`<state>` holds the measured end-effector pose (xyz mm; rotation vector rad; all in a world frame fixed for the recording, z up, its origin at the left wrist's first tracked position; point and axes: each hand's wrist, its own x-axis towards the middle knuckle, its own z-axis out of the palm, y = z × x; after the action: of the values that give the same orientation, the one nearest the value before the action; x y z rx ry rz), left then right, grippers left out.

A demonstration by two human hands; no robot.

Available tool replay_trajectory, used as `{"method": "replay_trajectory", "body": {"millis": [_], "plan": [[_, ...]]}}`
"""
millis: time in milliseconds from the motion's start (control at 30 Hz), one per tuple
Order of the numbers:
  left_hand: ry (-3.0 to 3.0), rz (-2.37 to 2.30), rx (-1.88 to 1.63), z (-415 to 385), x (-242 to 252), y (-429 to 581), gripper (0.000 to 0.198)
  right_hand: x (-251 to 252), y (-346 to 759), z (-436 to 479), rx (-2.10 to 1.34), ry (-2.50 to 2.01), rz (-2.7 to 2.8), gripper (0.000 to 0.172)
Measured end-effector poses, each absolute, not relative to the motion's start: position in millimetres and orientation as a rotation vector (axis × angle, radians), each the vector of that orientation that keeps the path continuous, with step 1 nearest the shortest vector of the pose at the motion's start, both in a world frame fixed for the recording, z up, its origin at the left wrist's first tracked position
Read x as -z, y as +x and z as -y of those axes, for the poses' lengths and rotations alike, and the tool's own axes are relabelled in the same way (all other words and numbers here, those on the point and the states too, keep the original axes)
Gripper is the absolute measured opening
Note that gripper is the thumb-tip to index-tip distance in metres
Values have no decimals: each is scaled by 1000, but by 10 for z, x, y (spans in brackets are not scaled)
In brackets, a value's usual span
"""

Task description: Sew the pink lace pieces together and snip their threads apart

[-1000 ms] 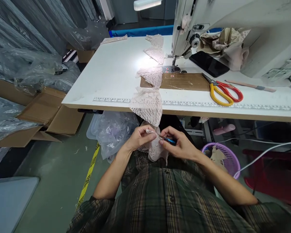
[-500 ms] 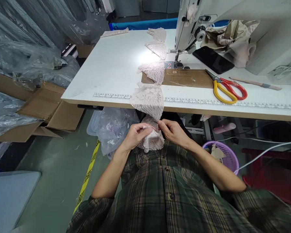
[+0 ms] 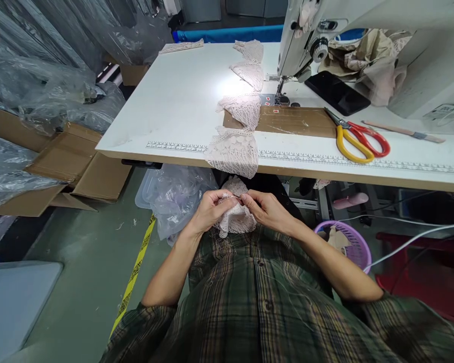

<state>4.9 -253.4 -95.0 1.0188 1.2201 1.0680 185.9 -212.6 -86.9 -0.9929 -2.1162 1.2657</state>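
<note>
The hands are close together below the near edge of the counter [image 3: 166, 101], both clamped on the lace [image 3: 236, 220]. The left hand [image 3: 211, 213] pinches its upper edge between thumb and fingers; the right hand [image 3: 269, 212] grips just beside it, fingertips near the left's. What else the right palm may hold is hidden. The lace bunches between and below the hands, in front of the checked shirt [image 3: 234, 302].

On the counter, a row of lace pieces [image 3: 234, 146] runs from the far side to the near edge, the nearest one hanging over — whether it joins the lace in the hands is hard to tell. The row crosses the left end of a brown strip [image 3: 298, 121], just beside the machine's needle area. Open-handled scissors [image 3: 357, 143] rest with their tips on the strip's right end, next to a phone [image 3: 337, 93] and a stick [image 3: 403, 131]. A printed ruler [image 3: 306, 158] runs along the near edge. Below the counter are a plastic bag [image 3: 177, 199] on the left and a purple basket [image 3: 361, 247] on the right.
</note>
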Motion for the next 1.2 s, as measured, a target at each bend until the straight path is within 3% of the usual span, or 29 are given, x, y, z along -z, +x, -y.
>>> {"method": "replay_trajectory", "body": {"millis": [133,267,400,533,633,767,867,933,1033,1200], "plan": [[1049,-1205,-1069,2530,979,52,21,953,1848,2138,-1284,-1019,2028,45],[1025,-1178,-1068,2513,1015,47,23,1087,1846,2210,-1516,-893,1858,36],[1178,-1283,-981,2425,1152,8,27,1277,1887,2264,-1669,-931,1838,38],[1699,-1610,-869,2304,1378,-24,31,1378,2001,2197,-1382,-1147,2009,33],[1988,-1679,-693,2280,1520,-32,46,1327,2064,2096,-1103,-1306,1959,31],[2091,-1608,-574,2310,1604,-54,50,1171,2007,1971,-1210,-1184,1695,47],[2000,-1608,-736,2300,1595,-82,51,1078,1877,1921,-1410,-1077,1612,57],[1819,-1543,-926,2271,1560,-99,57,1041,1791,1926,-1438,-1048,1556,50],[1386,-1219,-1134,2220,1457,-121,81,992,1736,2007,-1407,-1004,1545,43],[944,-850,-1171,2149,1175,-183,104,856,1880,2273,-1475,-792,1859,35]]}}
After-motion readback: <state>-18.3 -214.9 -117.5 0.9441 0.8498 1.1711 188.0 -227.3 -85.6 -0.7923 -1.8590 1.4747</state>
